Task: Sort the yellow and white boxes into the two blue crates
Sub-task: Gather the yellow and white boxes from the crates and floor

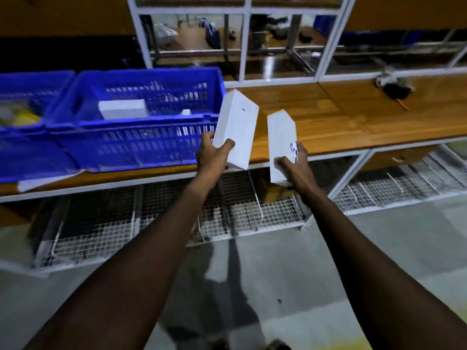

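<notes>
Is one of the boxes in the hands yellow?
No, the left hand and right hand each hold a white box.

Bench (328,117): wood planks, varnished, glossy with glare streaks. Bench frame (241,44): white-painted metal. Blue crates (141,145) (22,157): moulded plastic, slotted walls, slight sheen. White boxes (237,125) (281,145): smooth matt cardboard, blue print on the right one. Lower shelf (106,233): white-coated wire mesh. Floor (252,286): smooth, grey, faintly reflective. Hands bare.

Each hand, left hand (214,154) and right hand (294,164), holds a white box beside blue crates (141,137).
</notes>
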### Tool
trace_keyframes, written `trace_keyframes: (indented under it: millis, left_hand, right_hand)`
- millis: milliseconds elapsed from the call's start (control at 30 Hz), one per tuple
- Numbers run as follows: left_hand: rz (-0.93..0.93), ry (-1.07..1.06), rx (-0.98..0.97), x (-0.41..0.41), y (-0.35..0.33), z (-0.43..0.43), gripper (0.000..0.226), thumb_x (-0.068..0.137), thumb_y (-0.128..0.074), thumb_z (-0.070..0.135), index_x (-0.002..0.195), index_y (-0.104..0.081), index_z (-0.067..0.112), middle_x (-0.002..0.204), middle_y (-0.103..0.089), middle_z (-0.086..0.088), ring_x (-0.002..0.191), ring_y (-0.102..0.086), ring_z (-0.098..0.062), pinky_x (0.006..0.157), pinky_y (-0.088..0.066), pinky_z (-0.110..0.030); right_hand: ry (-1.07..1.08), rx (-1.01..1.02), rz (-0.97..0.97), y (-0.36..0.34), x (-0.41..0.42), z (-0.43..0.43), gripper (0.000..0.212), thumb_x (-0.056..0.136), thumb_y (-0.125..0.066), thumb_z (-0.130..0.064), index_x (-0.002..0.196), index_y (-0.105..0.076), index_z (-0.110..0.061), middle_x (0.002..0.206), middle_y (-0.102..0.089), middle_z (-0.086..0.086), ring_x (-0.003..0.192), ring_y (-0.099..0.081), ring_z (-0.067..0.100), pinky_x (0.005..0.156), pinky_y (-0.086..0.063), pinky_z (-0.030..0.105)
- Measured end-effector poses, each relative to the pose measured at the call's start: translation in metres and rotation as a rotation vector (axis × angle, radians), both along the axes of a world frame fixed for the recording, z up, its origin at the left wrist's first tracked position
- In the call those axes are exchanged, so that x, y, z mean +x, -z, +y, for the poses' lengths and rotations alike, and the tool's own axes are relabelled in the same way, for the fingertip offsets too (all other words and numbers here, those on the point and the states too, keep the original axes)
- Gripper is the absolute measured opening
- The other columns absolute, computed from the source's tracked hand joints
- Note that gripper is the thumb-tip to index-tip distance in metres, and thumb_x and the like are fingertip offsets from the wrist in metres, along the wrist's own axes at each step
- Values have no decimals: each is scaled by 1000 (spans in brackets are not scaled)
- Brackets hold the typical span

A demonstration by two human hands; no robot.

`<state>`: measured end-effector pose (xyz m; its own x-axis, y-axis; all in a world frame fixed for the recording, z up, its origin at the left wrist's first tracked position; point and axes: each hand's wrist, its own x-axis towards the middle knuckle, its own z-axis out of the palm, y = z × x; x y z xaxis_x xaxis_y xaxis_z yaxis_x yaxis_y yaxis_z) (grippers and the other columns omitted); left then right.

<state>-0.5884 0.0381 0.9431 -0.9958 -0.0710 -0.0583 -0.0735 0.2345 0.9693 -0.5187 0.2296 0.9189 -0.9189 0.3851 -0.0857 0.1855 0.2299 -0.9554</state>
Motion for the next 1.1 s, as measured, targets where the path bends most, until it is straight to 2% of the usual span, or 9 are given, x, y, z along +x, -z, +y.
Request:
trace_keyframes:
  millis: [133,233,367,500,667,800,933,1033,1100]
  left_hand:
    - [39,-100,27,-47,-29,-30,44,86,-66,28,122,-47,12,110,-59,-4,95,-58,-23,73,-52,-33]
    - [71,-190,18,-83,-46,-51,43,84,-67,31,120,-49,15,112,-61,-5,98,-61,-26,78,-58,-43]
    - [130,-285,-77,-124,-71,-76,42,85,-65,33,118,-48,13,105,-56,-1,93,-59,-26,62,-57,-33]
    - [141,-368,-226,-160,-85,-103,42,80,-66,37,111,-48,16,105,-60,-4,96,-61,-32,71,-58,-47]
    - [114,-459,-506,-189,-82,-145,48,82,-64,42,116,-46,12,116,-60,-18,103,-57,-37,79,-49,-42]
    - [58,-437,-733,-204,-70,-179,57,85,-62,44,127,-42,10,120,-57,-22,104,-57,-42,72,-44,-43]
    - [25,-288,-1022,-224,-59,-218,66,84,-65,44,130,-38,6,122,-55,-30,109,-54,-49,81,-46,-50]
    - [-6,-142,-1132,-239,-46,-243,65,82,-69,42,129,-42,6,121,-56,-30,110,-56,-47,84,-47,-51]
    - [-47,-38,-1160,-248,-36,-258,66,81,-70,41,132,-43,8,126,-55,-27,114,-55,-44,87,-47,-49]
  right_hand:
    - [-66,80,34,-24,-63,-25,87,68,-61,-48,145,-28,-24,120,-57,0,102,-58,22,74,-46,28]
    - [-118,124,75,-43,-115,-43,80,68,-60,-50,140,-33,-26,117,-58,1,99,-61,25,71,-49,34]
    - [-203,183,150,-62,-183,-67,79,67,-61,-54,137,-37,-26,124,-56,4,110,-56,24,85,-51,37]
    - [-276,249,132,-71,-241,-86,83,66,-62,-57,139,-35,-28,129,-53,8,112,-55,26,93,-49,41]
    - [-384,347,55,-62,-284,-113,83,64,-60,-60,137,-35,-31,129,-51,9,112,-54,28,89,-49,38]
    - [-439,430,-21,-51,-303,-139,86,64,-59,-60,140,-36,-30,134,-48,10,118,-52,31,91,-48,39]
    - [-527,536,-78,-42,-320,-166,90,54,-62,-63,134,-42,-26,128,-54,10,114,-54,33,90,-51,45]
    - [-634,730,-188,-32,-335,-185,102,43,-57,-70,136,-38,-31,130,-54,12,119,-51,37,97,-45,51]
    - [-741,868,-261,-22,-345,-201,99,50,-61,-67,138,-35,-31,131,-55,13,123,-49,38,102,-39,52]
